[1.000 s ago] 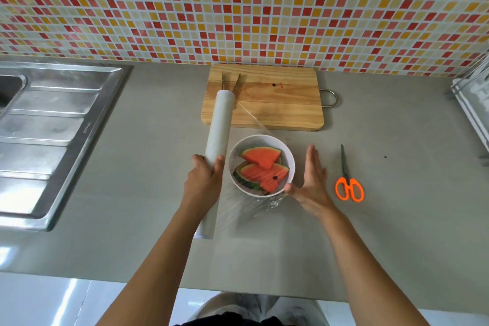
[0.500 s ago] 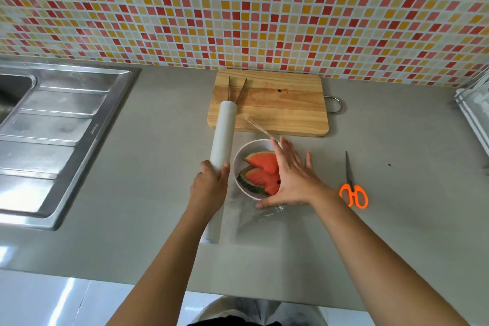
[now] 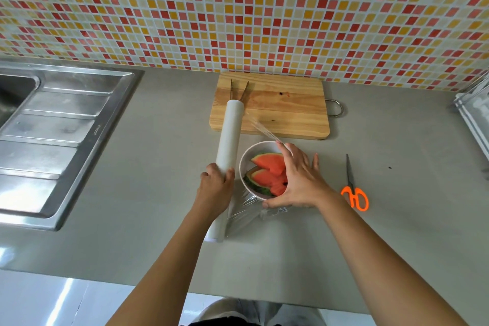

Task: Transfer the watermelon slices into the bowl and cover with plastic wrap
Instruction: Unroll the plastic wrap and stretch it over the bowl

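Note:
A white bowl [image 3: 250,155] stands on the grey counter in front of the cutting board, with red watermelon slices [image 3: 267,163] inside. A clear sheet of plastic wrap [image 3: 244,210] stretches from the white roll [image 3: 229,140] across the bowl. My left hand [image 3: 215,188] grips the roll just left of the bowl. My right hand [image 3: 299,180] lies flat with spread fingers on the wrap over the bowl's right side, hiding part of the slices and rim.
A wooden cutting board [image 3: 285,111] with metal tongs [image 3: 239,90] lies behind the bowl. Orange-handled scissors [image 3: 354,192] lie to the right. A steel sink and drainboard [image 3: 53,135] fill the left side. A rack [image 3: 473,111] sits at the right edge.
My right hand moved left from the counter beside the bowl onto the wrap over the bowl. My left hand stays on the roll.

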The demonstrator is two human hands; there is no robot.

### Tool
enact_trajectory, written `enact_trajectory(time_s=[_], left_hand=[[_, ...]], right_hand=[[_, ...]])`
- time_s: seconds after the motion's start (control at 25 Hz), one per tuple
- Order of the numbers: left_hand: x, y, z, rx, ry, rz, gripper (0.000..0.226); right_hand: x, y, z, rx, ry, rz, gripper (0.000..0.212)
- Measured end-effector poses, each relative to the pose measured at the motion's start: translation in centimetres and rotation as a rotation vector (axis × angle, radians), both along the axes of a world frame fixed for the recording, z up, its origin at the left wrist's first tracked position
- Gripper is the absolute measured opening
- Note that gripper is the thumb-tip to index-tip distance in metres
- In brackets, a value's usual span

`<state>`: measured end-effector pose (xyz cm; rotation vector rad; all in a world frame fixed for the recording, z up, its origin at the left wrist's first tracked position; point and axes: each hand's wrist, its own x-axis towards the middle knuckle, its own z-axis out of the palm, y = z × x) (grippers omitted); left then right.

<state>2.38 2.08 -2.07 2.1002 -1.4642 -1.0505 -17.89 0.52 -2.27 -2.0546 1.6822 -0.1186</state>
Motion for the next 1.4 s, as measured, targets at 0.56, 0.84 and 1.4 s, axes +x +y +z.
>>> enact_trajectory(time_s=[0.56,0.84,1.4], left_hand=[[-0.3,0.4,-1.6,-0.013,0.095,0.064,0.024],[0.9,1.3,-3.1,-0.127,0.033,-0.055,0.044],[1.4,1.1,-4.4,-0.183,0.097,-0.063,0.045]], right_hand=[[-2.4,0.0,0.1,0.038,-0.019,-0.009,0.14],[-3.1,0.2,-0.8,0.013,-0.207,-0.006,0.144],[-4.7,3.1,-4.7,-0.079,-0.282,-0.269,0.143]])
